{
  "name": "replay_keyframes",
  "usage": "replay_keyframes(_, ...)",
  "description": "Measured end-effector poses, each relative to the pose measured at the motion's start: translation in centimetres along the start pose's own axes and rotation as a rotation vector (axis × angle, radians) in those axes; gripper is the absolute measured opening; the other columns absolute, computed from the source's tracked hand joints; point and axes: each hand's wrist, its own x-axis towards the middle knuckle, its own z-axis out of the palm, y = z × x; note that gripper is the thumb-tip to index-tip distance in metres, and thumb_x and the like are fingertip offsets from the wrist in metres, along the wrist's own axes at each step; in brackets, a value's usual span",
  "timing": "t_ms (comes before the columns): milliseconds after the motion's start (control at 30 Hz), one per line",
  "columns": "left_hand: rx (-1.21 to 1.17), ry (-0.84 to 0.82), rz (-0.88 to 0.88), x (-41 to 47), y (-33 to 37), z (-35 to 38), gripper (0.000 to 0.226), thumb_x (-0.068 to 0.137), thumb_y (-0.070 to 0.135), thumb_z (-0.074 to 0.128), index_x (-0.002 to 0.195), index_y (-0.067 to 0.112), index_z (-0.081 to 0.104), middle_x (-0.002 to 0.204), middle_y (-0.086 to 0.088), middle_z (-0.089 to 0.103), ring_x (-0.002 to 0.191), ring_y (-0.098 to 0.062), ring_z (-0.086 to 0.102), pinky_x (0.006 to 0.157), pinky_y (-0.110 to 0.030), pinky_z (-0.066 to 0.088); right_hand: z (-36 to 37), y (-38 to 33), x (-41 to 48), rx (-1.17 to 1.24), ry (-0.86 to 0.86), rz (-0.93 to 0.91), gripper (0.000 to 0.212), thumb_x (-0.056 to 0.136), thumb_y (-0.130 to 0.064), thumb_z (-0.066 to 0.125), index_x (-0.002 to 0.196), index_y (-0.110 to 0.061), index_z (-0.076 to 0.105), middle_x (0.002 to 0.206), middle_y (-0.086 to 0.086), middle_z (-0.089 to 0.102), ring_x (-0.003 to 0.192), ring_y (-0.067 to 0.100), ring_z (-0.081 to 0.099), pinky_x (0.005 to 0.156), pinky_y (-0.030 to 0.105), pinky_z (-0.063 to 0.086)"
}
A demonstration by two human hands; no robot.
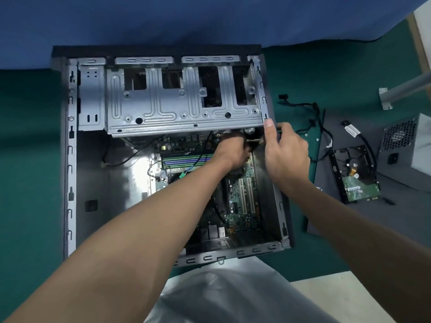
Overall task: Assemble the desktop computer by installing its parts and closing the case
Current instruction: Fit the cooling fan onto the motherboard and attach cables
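Green mat (28,159): open case (71,159) lies flat. Our left hand (233,150) clenches a dark part (253,136) under the drive cage (177,108); our right hand (286,157) grips the case's right wall. Hard drive (356,176) lies apart, right.

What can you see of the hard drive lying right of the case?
The hard drive lies flat, underside up: a black metal body with a green circuit board covering its near half and a small orange ribbon near the middle. It rests on the dark panel, right of the open case. A labelled black cable curves past its right edge; contact unclear. No hand touches it.
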Motion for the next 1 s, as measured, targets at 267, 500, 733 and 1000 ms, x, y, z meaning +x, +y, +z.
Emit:
replay_keyframes(267, 0.086, -0.108, 0.14, 1.6, -0.4, -0.8, 0.018, 0.085, 0.011, 0.058, 0.072, 0.023, 0.054, 0.084, -0.006, 0.065, 0.082, -0.025, 0.061, 0.062, -0.027, 0.044, 0.2, 0.1, 0.2, 0.057, 0.012, 0.02, 0.059, 0.093, -0.064, 0.025, 0.108, -0.017, 0.058, 0.085, -0.001, 0.063, 0.085, 0.023, 0.059, 0.078, 0.044, 0.05)
replay_keyframes(500, 0.012, -0.058, 0.11, 2.0, -1.3, -0.4, 0.022, 0.091, 0.018, 0.052, 0.11, 0.014, 0.063, 0.095, -0.004, 0.061, 0.086, -0.022, 0.055, 0.075, -0.029, 0.043, 0.1, 0.0, 0.4, 0.07, -0.017, 0.028, 0.061, 0.091, -0.066, 0.025, 0.106, -0.017, 0.058, 0.079, 0.0, 0.063, 0.079, 0.024, 0.061, 0.075, 0.046, 0.052)
replay_keyframes(733, -0.023, -0.03, 0.168, 2.1, -0.9, -0.3, 0.014, 0.086, 0.017, 0.062, 0.1, 0.018, 0.063, 0.108, -0.008, 0.065, 0.096, -0.026, 0.061, 0.086, -0.037, 0.053, 0.1, 0.0, 0.4, 0.085, -0.028, 0.035, 0.062, 0.088, -0.069, 0.023, 0.101, -0.018, 0.057, 0.076, -0.001, 0.064, 0.074, 0.023, 0.062, 0.071, 0.045, 0.053)
replay_keyframes(1000, 0.009, -0.018, 0.211, 2.5, -0.7, -0.1, 0.018, 0.079, 0.018, 0.073, 0.093, 0.016, 0.063, 0.102, -0.006, 0.066, 0.094, -0.025, 0.06, 0.083, -0.032, 0.052, 0.0, -0.2, 0.3, 0.078, -0.019, 0.034, 0.057, 0.093, -0.063, 0.027, 0.101, -0.016, 0.058, 0.076, -0.001, 0.061, 0.074, 0.015, 0.056, 0.073, 0.04, 0.048)
